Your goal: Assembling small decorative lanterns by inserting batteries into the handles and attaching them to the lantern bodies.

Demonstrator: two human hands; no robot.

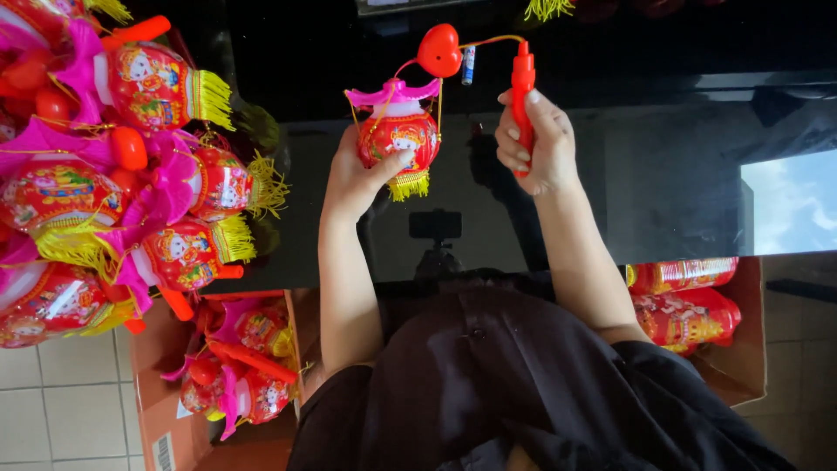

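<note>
The left hand [357,179] gripped the red lantern [399,139] over the black table [663,183]; the right hand [534,144] clenched its red handle stick [522,92]. Steadying the body probably kept the cord untangled.

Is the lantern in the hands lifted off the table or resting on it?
Cannot tell. The left hand cups the lantern; the right hand grips its red handle.

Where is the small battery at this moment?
In the head view the battery stands on the black table at top centre, between the red heart piece and the red handle gripped by the right hand.
</note>
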